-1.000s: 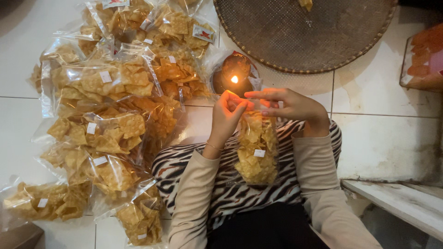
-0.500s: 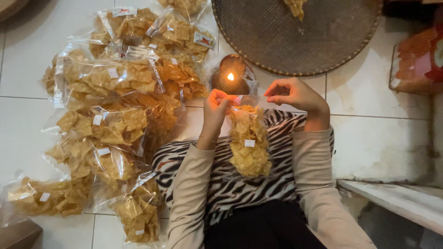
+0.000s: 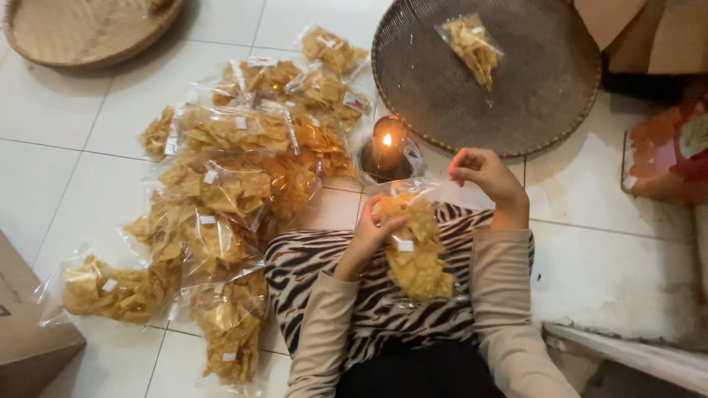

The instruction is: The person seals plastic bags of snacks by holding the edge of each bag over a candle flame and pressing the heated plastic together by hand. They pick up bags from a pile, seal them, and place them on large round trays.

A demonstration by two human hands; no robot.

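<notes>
Head view, the only one: looks like the sealing step. Left hand (image 3: 372,234) is closed around the upper side of the clear bag of chips (image 3: 414,247), which hangs over the striped lap; right hand (image 3: 483,171) pinches the bag's top edge, fingers tight together. The lit candle (image 3: 386,144) sits just beyond the bag. My guess is the next move needs the thin crinkly plastic held taut and brushed lightly past the flame. Glossy sealed bags (image 3: 228,191) heaped to the left, round woven tray (image 3: 546,96) far right.

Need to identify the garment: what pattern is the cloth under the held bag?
Black-and-white zebra stripes, clearest in the head view.
</notes>
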